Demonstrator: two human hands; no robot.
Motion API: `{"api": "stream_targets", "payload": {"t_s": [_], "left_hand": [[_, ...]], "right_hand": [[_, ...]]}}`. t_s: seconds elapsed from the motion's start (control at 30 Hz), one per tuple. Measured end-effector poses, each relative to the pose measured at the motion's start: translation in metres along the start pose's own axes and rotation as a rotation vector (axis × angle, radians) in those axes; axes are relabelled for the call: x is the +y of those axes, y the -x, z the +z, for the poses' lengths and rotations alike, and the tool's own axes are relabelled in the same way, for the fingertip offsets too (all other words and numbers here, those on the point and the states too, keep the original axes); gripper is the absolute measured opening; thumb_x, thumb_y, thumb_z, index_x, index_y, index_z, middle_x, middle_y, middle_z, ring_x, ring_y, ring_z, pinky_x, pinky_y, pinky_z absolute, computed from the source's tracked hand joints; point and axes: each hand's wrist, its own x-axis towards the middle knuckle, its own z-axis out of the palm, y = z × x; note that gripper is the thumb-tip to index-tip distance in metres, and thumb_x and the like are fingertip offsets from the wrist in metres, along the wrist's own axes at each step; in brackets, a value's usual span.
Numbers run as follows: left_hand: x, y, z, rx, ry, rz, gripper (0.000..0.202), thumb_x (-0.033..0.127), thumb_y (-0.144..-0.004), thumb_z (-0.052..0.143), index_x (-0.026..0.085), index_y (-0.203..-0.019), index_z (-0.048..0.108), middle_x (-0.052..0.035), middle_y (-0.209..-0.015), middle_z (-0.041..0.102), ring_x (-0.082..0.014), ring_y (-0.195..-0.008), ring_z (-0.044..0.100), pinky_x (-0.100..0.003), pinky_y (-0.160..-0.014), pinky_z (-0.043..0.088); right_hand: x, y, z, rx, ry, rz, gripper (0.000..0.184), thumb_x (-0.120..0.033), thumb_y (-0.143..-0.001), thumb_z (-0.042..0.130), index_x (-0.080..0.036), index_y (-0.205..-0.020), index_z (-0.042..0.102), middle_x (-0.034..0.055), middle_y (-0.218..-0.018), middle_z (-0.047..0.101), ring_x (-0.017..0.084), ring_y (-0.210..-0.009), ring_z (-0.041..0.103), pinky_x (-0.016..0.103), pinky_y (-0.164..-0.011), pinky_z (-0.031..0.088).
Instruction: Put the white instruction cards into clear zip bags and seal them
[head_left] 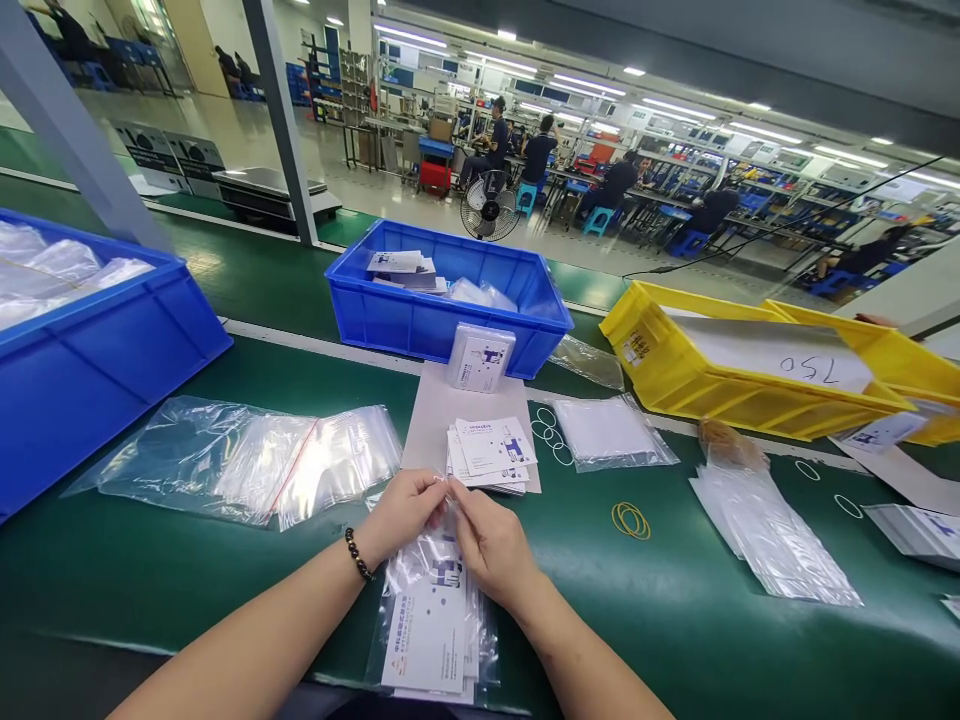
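A green bench (pixel 675 620) fills the lower view. On its far left stands a big blue bin (pixel 90 350) holding clear bags, and a second blue bin (pixel 442 320) sits at the middle back with leaflets and bags inside. To the right, a yellow bin (pixel 720 385) lies tilted, a sheet marked with numbers across its top. Loose clear bags (pixel 247 460) are spread on the bench left of the hands, and another pile of bags (pixel 772 530) lies well to the right. A grey sheet (pixel 439 410) carries a stack of printed cards (pixel 491 455), with a small packet (pixel 481 358) leaning on the middle bin. A yellow rubber band (pixel 631 520) lies apart, right of the cards. Nearest the person, a clear bag of printed leaflets (pixel 431 610) rests flat on the bench. The left hand (pixel 405 515) and right hand (pixel 487 545) both pinch its top edge, fingertips meeting there.
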Motion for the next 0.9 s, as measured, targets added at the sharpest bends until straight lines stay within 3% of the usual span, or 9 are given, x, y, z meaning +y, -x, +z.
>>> {"api": "stream_targets", "payload": {"t_s": [0.1, 0.17, 0.27, 0.37, 0.6, 0.73, 0.8, 0.9], "left_hand": [[-0.002, 0.000, 0.003, 0.021, -0.003, 0.011, 0.037, 0.048, -0.071, 0.047, 0.017, -0.051, 0.046, 0.0032, -0.043, 0.042, -0.0097, -0.042, 0.037, -0.022, -0.047, 0.031], [-0.005, 0.000, 0.005, 0.042, -0.054, 0.074, 0.036, 0.047, -0.071, 0.049, 0.016, -0.052, 0.047, 0.0030, -0.046, 0.044, -0.0105, -0.047, 0.040, -0.022, -0.049, 0.031], [-0.010, 0.001, 0.009, 0.066, -0.148, 0.164, 0.035, 0.043, -0.074, 0.048, 0.015, -0.053, 0.048, 0.0021, -0.053, 0.048, -0.0112, -0.053, 0.042, -0.022, -0.052, 0.032], [-0.013, 0.002, 0.011, 0.052, -0.218, 0.181, 0.035, 0.040, -0.077, 0.045, 0.016, -0.052, 0.047, 0.0023, -0.053, 0.048, -0.0112, -0.054, 0.041, -0.022, -0.053, 0.031], [-0.005, 0.005, 0.009, -0.050, -0.193, 0.164, 0.024, 0.032, -0.073, 0.042, 0.017, -0.055, 0.047, 0.0027, -0.052, 0.047, -0.0112, -0.051, 0.042, -0.022, -0.052, 0.032], [-0.007, 0.003, 0.009, -0.027, -0.162, 0.156, 0.020, 0.031, -0.072, 0.044, 0.016, -0.062, 0.054, 0.0021, -0.056, 0.051, -0.0115, -0.054, 0.045, -0.022, -0.054, 0.034], [-0.009, 0.002, 0.009, -0.009, -0.183, 0.176, 0.023, 0.034, -0.073, 0.045, 0.016, -0.061, 0.052, 0.0014, -0.058, 0.051, -0.0120, -0.056, 0.045, -0.023, -0.056, 0.034], [-0.011, 0.003, 0.010, -0.004, -0.296, 0.191, 0.030, 0.036, -0.076, 0.041, 0.016, -0.054, 0.044, 0.0010, -0.056, 0.049, -0.0125, -0.056, 0.043, -0.023, -0.055, 0.032]], "right_hand": [[-0.007, -0.003, -0.005, 0.017, -0.105, 0.068, 0.036, -0.021, -0.075, 0.051, -0.016, -0.111, 0.054, 0.0089, -0.089, 0.061, 0.019, -0.077, 0.057, 0.030, -0.068, 0.048], [-0.008, -0.004, -0.007, 0.026, -0.142, 0.152, 0.025, -0.023, -0.071, 0.056, -0.016, -0.095, 0.059, 0.0057, -0.080, 0.059, 0.016, -0.069, 0.054, 0.028, -0.062, 0.046], [-0.005, -0.003, -0.004, 0.054, -0.147, 0.239, 0.008, -0.021, -0.074, 0.051, -0.017, -0.072, 0.058, 0.0012, -0.064, 0.052, 0.012, -0.055, 0.047, 0.023, -0.051, 0.040], [-0.001, -0.001, -0.001, 0.067, -0.128, 0.245, 0.019, -0.017, -0.078, 0.043, -0.017, -0.062, 0.054, -0.0004, -0.056, 0.048, 0.010, -0.051, 0.043, 0.022, -0.048, 0.035], [-0.001, 0.000, -0.005, 0.006, -0.125, 0.237, 0.011, -0.015, -0.073, 0.043, -0.017, -0.070, 0.053, 0.0007, -0.063, 0.050, 0.012, -0.055, 0.045, 0.023, -0.051, 0.036], [-0.002, -0.001, -0.006, -0.032, -0.120, 0.224, 0.014, -0.013, -0.070, 0.046, -0.017, -0.080, 0.055, 0.0018, -0.069, 0.051, 0.013, -0.060, 0.047, 0.023, -0.053, 0.037], [-0.001, -0.001, -0.005, -0.023, -0.114, 0.200, 0.013, -0.013, -0.074, 0.042, -0.016, -0.076, 0.054, 0.0015, -0.067, 0.051, 0.012, -0.059, 0.047, 0.023, -0.053, 0.036], [0.001, 0.000, -0.001, 0.023, -0.017, 0.140, 0.025, -0.014, -0.081, 0.036, -0.017, -0.058, 0.045, -0.0004, -0.055, 0.045, 0.011, -0.051, 0.041, 0.023, -0.049, 0.031]]}}
